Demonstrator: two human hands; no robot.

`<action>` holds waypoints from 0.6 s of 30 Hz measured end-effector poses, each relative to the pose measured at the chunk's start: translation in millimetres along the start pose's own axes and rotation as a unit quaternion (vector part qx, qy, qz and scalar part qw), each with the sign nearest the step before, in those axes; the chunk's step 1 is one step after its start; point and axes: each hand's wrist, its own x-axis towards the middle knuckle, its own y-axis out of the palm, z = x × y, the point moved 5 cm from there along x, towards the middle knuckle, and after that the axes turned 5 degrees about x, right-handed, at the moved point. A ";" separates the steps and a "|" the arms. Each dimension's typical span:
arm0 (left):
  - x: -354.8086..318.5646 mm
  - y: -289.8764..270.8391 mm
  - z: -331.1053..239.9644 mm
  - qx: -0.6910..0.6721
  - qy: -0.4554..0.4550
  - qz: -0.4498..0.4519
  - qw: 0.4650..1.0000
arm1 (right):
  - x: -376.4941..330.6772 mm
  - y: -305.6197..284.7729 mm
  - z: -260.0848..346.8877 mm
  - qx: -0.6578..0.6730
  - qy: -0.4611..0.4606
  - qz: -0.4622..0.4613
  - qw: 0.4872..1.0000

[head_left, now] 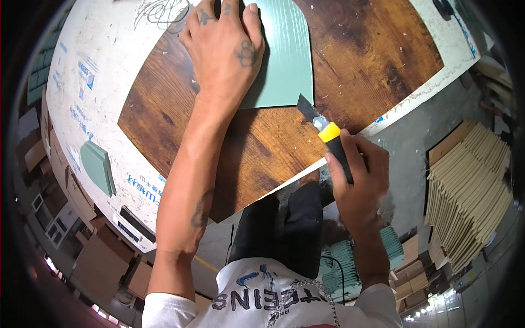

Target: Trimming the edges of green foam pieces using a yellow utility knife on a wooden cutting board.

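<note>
A pale green textured sheet [284,60] is pinned flat on the brown wooden surface [164,115] by the spread left hand [224,49], while a yellow-and-black utility knife [328,134], gripped tight in the right hand [358,175], is set at its lower corner, a trimming cut seemingly calling for steady pressure.

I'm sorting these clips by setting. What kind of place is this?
Probably a small workshop or factory floor: a scarred brown cutting board where the right hand holds a utility knife, stacked tan boards, cardboard boxes.

Brown cardboard boxes [411,273] at lower right
</note>
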 end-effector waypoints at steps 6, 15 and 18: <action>0.2 1.2 0.2 -0.026 0.022 -0.010 0.999 | -5.0 5.8 -11.5 0.008 -0.001 -0.030 1.000; -1.3 7.2 4.2 -0.011 0.036 -0.016 0.999 | 5.0 1.7 -11.5 -0.005 -0.013 -0.024 1.000; 0.8 2.7 4.1 -0.009 0.038 0.002 0.999 | 8.3 0.9 -9.5 -0.008 -0.008 -0.009 1.000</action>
